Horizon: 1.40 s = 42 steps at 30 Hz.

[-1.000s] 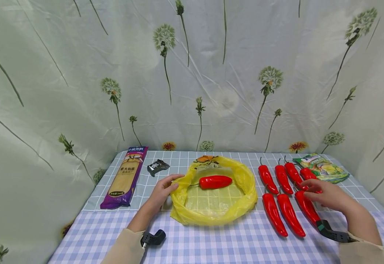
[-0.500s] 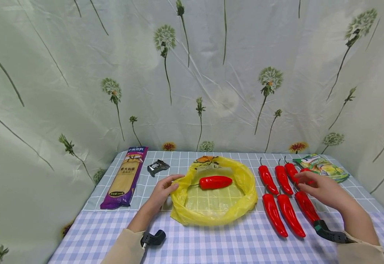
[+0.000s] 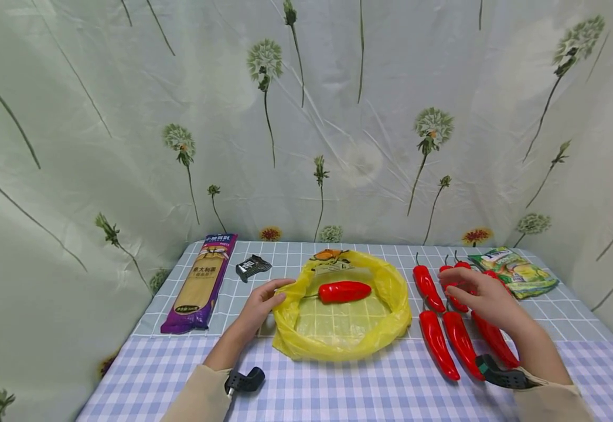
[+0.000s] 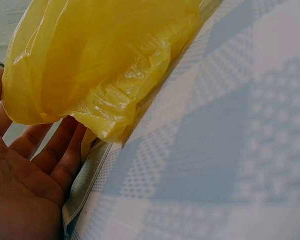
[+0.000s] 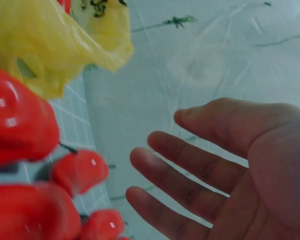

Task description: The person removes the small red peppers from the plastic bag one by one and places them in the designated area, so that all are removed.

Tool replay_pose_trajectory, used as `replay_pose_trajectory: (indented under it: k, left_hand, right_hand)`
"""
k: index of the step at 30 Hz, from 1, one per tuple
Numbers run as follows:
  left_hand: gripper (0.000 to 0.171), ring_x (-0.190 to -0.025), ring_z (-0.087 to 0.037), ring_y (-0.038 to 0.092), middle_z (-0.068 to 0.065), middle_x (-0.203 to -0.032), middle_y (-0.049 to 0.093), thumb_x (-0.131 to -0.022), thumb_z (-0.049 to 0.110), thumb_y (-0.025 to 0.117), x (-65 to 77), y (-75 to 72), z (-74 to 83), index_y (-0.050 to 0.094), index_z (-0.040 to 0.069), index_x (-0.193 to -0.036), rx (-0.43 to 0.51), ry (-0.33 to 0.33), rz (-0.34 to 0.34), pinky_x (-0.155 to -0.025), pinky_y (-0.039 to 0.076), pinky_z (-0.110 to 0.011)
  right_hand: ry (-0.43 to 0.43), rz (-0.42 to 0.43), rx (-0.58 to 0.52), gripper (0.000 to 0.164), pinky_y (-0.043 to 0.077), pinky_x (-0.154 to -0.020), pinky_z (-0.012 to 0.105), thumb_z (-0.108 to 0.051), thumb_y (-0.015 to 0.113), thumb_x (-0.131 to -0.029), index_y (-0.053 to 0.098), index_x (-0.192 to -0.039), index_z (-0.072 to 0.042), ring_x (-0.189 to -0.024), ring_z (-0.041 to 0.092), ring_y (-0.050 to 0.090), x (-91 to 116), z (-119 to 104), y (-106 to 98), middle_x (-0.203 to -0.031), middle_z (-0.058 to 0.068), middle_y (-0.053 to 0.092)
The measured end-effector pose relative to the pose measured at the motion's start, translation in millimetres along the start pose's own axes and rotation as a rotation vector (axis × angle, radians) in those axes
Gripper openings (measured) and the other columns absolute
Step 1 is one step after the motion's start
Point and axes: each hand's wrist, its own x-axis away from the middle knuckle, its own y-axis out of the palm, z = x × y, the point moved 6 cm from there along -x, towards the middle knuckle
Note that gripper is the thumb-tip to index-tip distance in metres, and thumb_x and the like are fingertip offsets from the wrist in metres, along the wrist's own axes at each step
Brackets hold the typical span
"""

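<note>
A yellow plastic bag (image 3: 333, 351) lies spread at the centre of the table with its mouth wide, one red chili pepper (image 3: 344, 292) inside. My left hand (image 3: 260, 306) touches the bag's left rim, its fingers fairly straight; in the left wrist view the bag (image 4: 95, 65) partly covers the fingertips. On the right, several red peppers (image 3: 434, 344) lie in two rows, stems mostly pointing away. Over them hovers my right hand (image 3: 488, 298), overlapping several in the head view. In the right wrist view its fingers (image 5: 180, 187) are spread and hold nothing, with peppers (image 5: 20, 120) at left.
A purple pasta packet (image 3: 201, 284) and a small black packet (image 3: 252, 267) lie left of the bag. A green packet (image 3: 514, 271) is at the back right. A floral curtain (image 3: 338, 117) hangs behind the checked tablecloth (image 3: 348, 392).
My right hand has moved left and up, from the back right peppers to over the middle ones. The left hand, the bag and the pepper in it have stayed put.
</note>
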Motion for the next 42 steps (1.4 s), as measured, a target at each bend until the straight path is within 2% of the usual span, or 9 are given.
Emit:
replay_pose_trajectory:
  k: [7, 14, 20, 24, 27, 30, 35, 38, 42]
  left_hand:
    - [0.039, -0.126, -0.024, 0.056, -0.011, -0.147, 0.055, -0.102, 0.024, 0.052, 0.6, -0.8, -0.3, 0.058, 0.011, -0.139, 0.002, -0.007, 0.001, -0.107, 0.041, -0.031]
    - [0.039, -0.126, -0.024, 0.056, -0.011, -0.146, 0.055, -0.102, 0.023, 0.052, 0.5, -1.1, 0.1, 0.058, 0.011, -0.139, 0.007, -0.003, 0.002, -0.107, 0.041, -0.031]
    - [0.039, -0.126, -0.025, 0.056, -0.012, -0.146, 0.055, -0.103, 0.023, 0.052, 0.2, -0.6, 0.5, 0.058, 0.011, -0.139, 0.005, -0.001, 0.0, -0.107, 0.042, -0.031]
    - [0.039, -0.128, -0.027, 0.055, -0.011, -0.146, 0.055, -0.102, 0.023, 0.052, -0.2, -0.1, 0.4, 0.058, 0.012, -0.139, 0.0, -0.006, 0.001, -0.112, 0.041, -0.04]
    - [0.039, -0.129, -0.026, 0.054, -0.01, -0.147, 0.055, -0.102, 0.024, 0.052, -0.5, 0.2, 0.3, 0.058, 0.013, -0.139, -0.002, -0.013, 0.004, -0.113, 0.04, -0.041]
    - [0.039, -0.129, -0.025, 0.054, -0.01, -0.147, 0.055, -0.102, 0.024, 0.053, -0.7, 0.8, 0.4, 0.058, 0.013, -0.139, -0.005, -0.014, 0.005, -0.112, 0.04, -0.039]
    - [0.039, -0.13, -0.027, 0.054, -0.01, -0.147, 0.054, -0.102, 0.024, 0.053, -0.6, 1.1, 0.2, 0.058, 0.013, -0.139, -0.001, -0.015, 0.004, -0.116, 0.038, -0.049]
    - [0.039, -0.129, -0.026, 0.054, -0.01, -0.147, 0.055, -0.102, 0.022, 0.053, -0.7, 1.0, 0.5, 0.058, 0.013, -0.139, 0.003, -0.013, 0.004, -0.114, 0.04, -0.044]
    - [0.039, -0.124, -0.02, 0.056, -0.011, -0.146, 0.055, -0.102, 0.019, 0.052, -0.2, 1.1, 2.2, 0.058, 0.011, -0.139, 0.005, -0.005, 0.009, -0.105, 0.044, -0.028]
  right_hand:
    - [-0.033, -0.005, -0.064, 0.039, 0.059, -0.073, 0.028, -0.022, 0.066, -0.095, 0.06, -0.131, -0.009, -0.107, 0.03, 0.063, -7.8, -19.8, 15.3, -0.126, 0.017, 0.066]
    - [-0.15, -0.028, -0.164, 0.039, 0.059, -0.079, 0.023, -0.019, 0.066, -0.096, 0.059, -0.133, -0.009, -0.11, 0.032, 0.065, -18.3, -41.8, 29.1, -0.129, 0.016, 0.066]
    - [-0.193, -0.067, -0.192, 0.04, 0.059, -0.089, 0.033, -0.012, 0.065, -0.095, 0.057, -0.134, -0.006, -0.115, 0.034, 0.063, -28.9, -56.6, 48.4, -0.132, 0.015, 0.063]
    - [-0.198, -0.1, -0.227, 0.044, 0.056, -0.096, 0.046, -0.013, 0.066, -0.094, 0.055, -0.136, -0.005, -0.119, 0.036, 0.061, -34.8, -67.8, 61.0, -0.136, 0.018, 0.06]
    - [-0.187, -0.117, -0.248, 0.046, 0.053, -0.099, 0.052, -0.014, 0.068, -0.093, 0.054, -0.137, -0.007, -0.123, 0.038, 0.058, -39.0, -74.5, 70.4, -0.139, 0.018, 0.057]
    - [-0.197, -0.128, -0.252, 0.047, 0.051, -0.101, 0.054, -0.012, 0.069, -0.092, 0.055, -0.137, -0.008, -0.124, 0.04, 0.057, -43.3, -80.3, 79.7, -0.14, 0.018, 0.056]
    - [-0.206, -0.153, -0.274, 0.048, 0.048, -0.103, 0.057, -0.01, 0.068, -0.092, 0.055, -0.137, -0.009, -0.125, 0.041, 0.055, -49.9, -88.7, 95.0, -0.141, 0.018, 0.055]
    - [-0.215, -0.16, -0.272, 0.048, 0.048, -0.103, 0.058, -0.01, 0.069, -0.091, 0.055, -0.137, -0.008, -0.127, 0.042, 0.054, -53.6, -94.0, 103.2, -0.142, 0.019, 0.055]
    - [-0.245, -0.145, -0.221, 0.047, 0.046, -0.105, 0.057, -0.01, 0.069, -0.091, 0.056, -0.136, -0.005, -0.131, 0.04, 0.05, -58.2, -101.1, 112.7, -0.141, 0.016, 0.057]
